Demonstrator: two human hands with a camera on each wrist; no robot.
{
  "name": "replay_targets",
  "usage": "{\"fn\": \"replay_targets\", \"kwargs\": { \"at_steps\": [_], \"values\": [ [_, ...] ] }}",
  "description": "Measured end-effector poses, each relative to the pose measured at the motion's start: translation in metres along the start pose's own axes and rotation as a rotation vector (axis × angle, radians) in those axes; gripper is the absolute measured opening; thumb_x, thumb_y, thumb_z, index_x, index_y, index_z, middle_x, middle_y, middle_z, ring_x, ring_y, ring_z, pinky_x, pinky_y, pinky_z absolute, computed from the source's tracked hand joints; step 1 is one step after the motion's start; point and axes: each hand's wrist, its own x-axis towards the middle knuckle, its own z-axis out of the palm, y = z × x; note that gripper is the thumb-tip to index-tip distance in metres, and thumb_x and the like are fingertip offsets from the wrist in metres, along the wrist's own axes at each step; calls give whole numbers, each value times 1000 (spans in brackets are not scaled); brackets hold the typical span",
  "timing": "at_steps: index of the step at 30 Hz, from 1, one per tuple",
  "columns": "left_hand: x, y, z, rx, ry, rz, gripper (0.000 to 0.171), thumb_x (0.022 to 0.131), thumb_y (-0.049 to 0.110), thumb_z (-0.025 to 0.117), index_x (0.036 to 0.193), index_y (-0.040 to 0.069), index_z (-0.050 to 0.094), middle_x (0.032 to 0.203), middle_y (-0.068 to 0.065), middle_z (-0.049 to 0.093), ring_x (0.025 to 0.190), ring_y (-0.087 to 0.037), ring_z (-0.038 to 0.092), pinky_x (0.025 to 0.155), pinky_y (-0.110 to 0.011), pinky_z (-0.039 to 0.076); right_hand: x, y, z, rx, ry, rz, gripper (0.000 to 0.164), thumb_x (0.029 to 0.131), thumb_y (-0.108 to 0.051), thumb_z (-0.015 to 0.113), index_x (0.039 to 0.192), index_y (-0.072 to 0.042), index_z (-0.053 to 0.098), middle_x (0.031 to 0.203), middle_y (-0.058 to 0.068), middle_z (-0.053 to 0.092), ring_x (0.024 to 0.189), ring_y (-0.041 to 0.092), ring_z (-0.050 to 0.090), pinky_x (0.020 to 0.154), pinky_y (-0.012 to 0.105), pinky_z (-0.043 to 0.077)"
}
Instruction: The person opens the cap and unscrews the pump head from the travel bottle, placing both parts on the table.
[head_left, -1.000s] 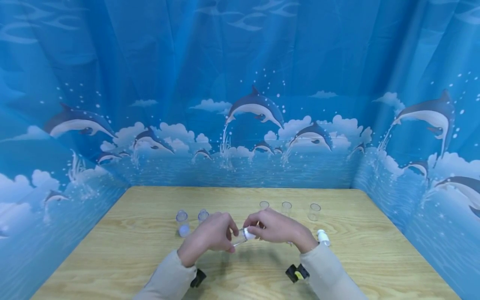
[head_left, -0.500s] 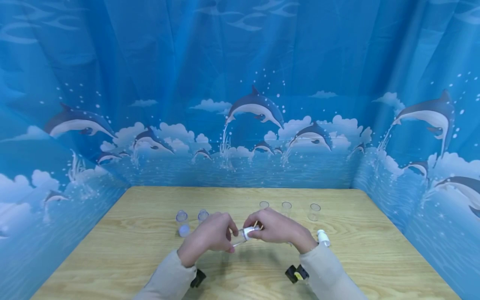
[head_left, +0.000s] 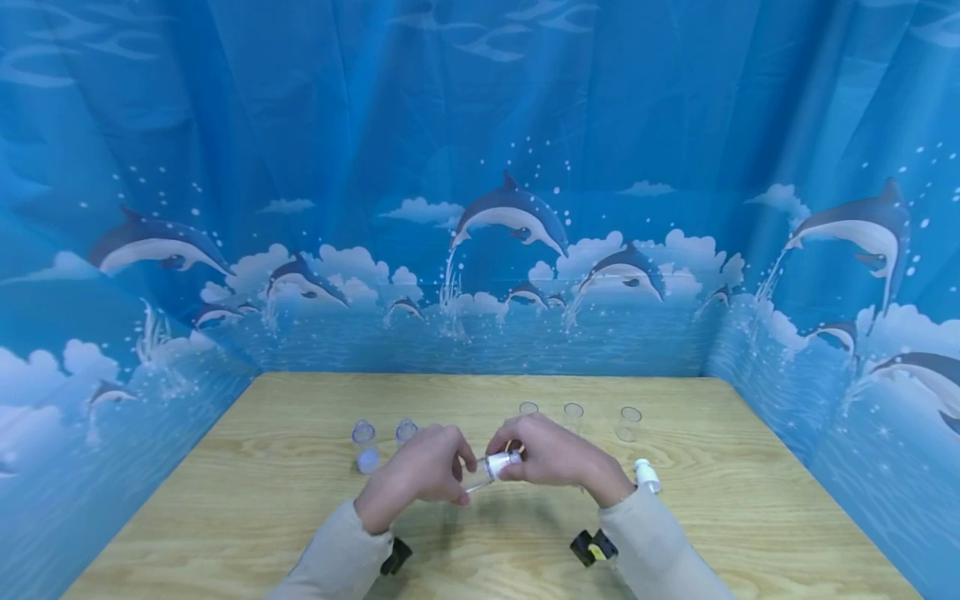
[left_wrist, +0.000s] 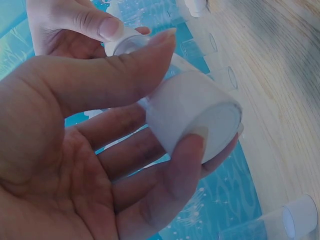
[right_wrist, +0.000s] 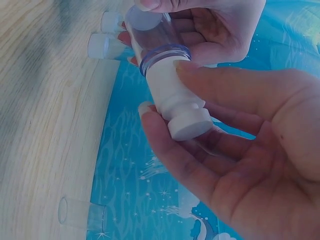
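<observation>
A clear bottle (head_left: 477,477) with a white base (left_wrist: 192,112) lies tilted between both hands, above the table. My left hand (head_left: 431,467) grips it near the base, thumb along the side and fingertips at the bottom edge. A purple ring shows at its neck in the right wrist view, and a white pump top (right_wrist: 172,87) sits against that ring. My right hand (head_left: 558,454) pinches this top between thumb and fingers. Its small round head points toward the right palm.
Two more clear bottles with purple rims, a near one (head_left: 363,431) and its neighbour (head_left: 407,429), stand left on the wooden table (head_left: 300,500). Clear cups, including one cup (head_left: 630,423), stand at the back right. Another white pump top (head_left: 647,475) lies beyond the right wrist.
My right fingers have shifted around the white pump top, so more of it shows now. The left hand and the bottle stay in place.
</observation>
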Motion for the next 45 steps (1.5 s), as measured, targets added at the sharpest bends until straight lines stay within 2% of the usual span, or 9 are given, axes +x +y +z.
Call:
{"fn": "replay_targets", "kwargs": {
  "at_steps": [13, 20, 24, 29, 33, 37, 43, 45],
  "values": [
    [0, 0, 0, -4, 7, -12, 40, 68, 7, 93, 104, 9, 79, 82, -2, 74, 69, -11, 62, 63, -29, 55, 0, 0, 1, 1, 8, -10, 21, 89, -4, 76, 110, -5, 76, 108, 8, 76, 90, 8, 65, 73, 16, 56],
    [0, -1, 1, -1, 14, 5, 39, 67, 7, 93, 104, 8, 79, 82, -2, 75, 70, -11, 63, 64, -28, 56, 0, 1, 1, 12, 6, -1, 22, 90, -6, 76, 112, -5, 75, 108, 8, 75, 89, 7, 64, 74, 16, 56],
    [0, -1, 0, -1, 10, 5, 39, 68, 7, 93, 104, 8, 79, 83, -3, 75, 71, -11, 64, 65, -29, 57, 0, 2, 1, 12, 4, -13, 23, 94, -12, 74, 115, -5, 74, 109, 8, 76, 92, 9, 68, 76, 17, 57],
    [1, -2, 0, 12, 3, 7, 37, 69, 9, 94, 104, 9, 80, 85, -4, 76, 72, -11, 65, 66, -30, 58, -1, 5, -1, 3, -4, -44, 24, 102, -20, 63, 118, -5, 74, 111, 8, 78, 96, 13, 72, 82, 19, 58],
    [1, -2, 0, 5, 0, -4, 37, 69, 9, 94, 104, 9, 80, 87, -5, 76, 73, -11, 65, 66, -31, 58, -2, 6, -3, 40, -29, -33, 26, 106, -20, 56, 117, -3, 73, 105, 8, 78, 85, 11, 72, 75, 21, 59],
    [1, -2, 0, 3, 5, -6, 38, 68, 8, 94, 104, 9, 79, 86, -4, 76, 72, -11, 65, 66, -30, 58, -2, 7, -3, 95, -51, 6, 26, 107, -19, 56, 115, -1, 73, 98, 8, 77, 76, 9, 70, 66, 21, 59],
    [1, -2, 1, 9, 13, -4, 39, 68, 9, 94, 104, 9, 79, 84, -2, 76, 72, -11, 64, 66, -30, 58, -1, 6, -2, 112, -51, 28, 23, 105, -16, 58, 112, -1, 73, 96, 9, 77, 78, 21, 74, 65, 22, 60],
    [1, -2, 1, 6, 12, -7, 39, 68, 9, 94, 104, 9, 79, 84, -2, 76, 71, -11, 64, 66, -30, 57, -1, 6, -2, 105, -48, 31, 22, 104, -16, 59, 113, -2, 74, 97, 8, 77, 78, 20, 74, 66, 22, 60]
  ]
}}
